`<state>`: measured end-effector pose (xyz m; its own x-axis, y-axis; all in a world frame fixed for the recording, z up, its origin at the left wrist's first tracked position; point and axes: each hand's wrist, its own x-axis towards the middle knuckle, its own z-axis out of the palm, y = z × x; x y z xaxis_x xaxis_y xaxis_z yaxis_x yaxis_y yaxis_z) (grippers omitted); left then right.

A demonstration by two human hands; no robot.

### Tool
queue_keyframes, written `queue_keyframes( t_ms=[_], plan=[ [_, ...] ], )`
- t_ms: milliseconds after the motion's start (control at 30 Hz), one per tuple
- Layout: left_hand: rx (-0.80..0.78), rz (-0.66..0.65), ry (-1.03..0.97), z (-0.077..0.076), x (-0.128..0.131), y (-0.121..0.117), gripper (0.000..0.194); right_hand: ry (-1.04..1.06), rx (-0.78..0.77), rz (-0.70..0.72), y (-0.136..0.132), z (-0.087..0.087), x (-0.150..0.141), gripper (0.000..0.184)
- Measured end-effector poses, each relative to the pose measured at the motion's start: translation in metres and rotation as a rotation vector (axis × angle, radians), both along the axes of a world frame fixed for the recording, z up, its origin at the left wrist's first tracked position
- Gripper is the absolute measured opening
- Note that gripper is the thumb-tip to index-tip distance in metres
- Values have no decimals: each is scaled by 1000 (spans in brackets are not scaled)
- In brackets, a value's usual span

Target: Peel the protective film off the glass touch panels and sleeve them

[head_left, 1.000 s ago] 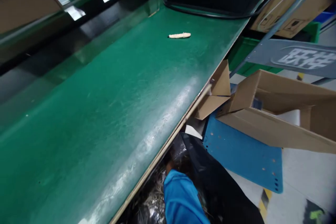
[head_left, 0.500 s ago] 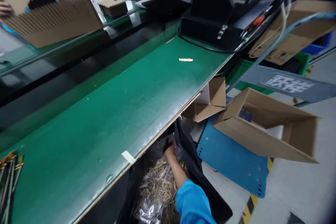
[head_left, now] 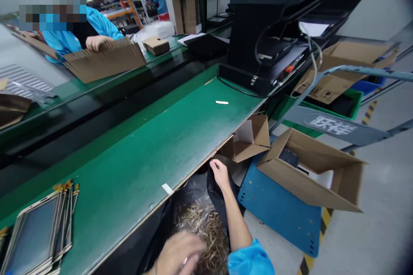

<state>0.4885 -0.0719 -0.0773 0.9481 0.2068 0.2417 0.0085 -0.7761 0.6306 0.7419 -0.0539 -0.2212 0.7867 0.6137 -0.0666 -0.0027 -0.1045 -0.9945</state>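
Note:
My right hand (head_left: 220, 172) reaches out below the edge of the green table (head_left: 135, 159), its fingers curled over the rim of a black bag (head_left: 215, 193). The bag hangs under the table and holds brown paper shreds (head_left: 203, 227) and some clear plastic. My left hand (head_left: 178, 252) is at the bottom of the view over the shreds. It is smeared by motion, so its fingers do not show clearly. A blue sleeve (head_left: 250, 261) covers my right forearm.
A stack of flat framed panels (head_left: 35, 232) lies at the table's left end and a small white stick (head_left: 222, 102) further along. Open cardboard boxes (head_left: 309, 172) and a blue panel (head_left: 277, 210) stand to the right. A black machine (head_left: 267, 47) sits at the far end. A person in blue handles slotted cardboard (head_left: 103, 58) across the line.
The view has lifted and pulled back. My right hand rose from inside the bag to its rim. My left hand has come into view at the bottom.

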Motion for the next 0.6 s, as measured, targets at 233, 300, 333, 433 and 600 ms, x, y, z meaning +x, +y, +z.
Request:
queue_keyframes(
  t_ms=[233, 300, 333, 433, 600],
  plan=[
    [202, 138, 232, -2, 147, 100, 39, 175, 158, 122, -23, 21, 8, 30],
    [197, 86, 312, -3, 174, 114, 47, 198, 184, 179, -21, 28, 22, 30],
    [193, 56, 333, -3, 183, 117, 51, 205, 191, 198, -18, 31, 29, 30],
    [190, 14, 397, 0, 196, 120, 55, 213, 199, 219, -11, 37, 40, 31],
    [193, 140, 519, -2, 204, 114, 19, 202, 212, 163, -6, 39, 39, 36]
  ],
)
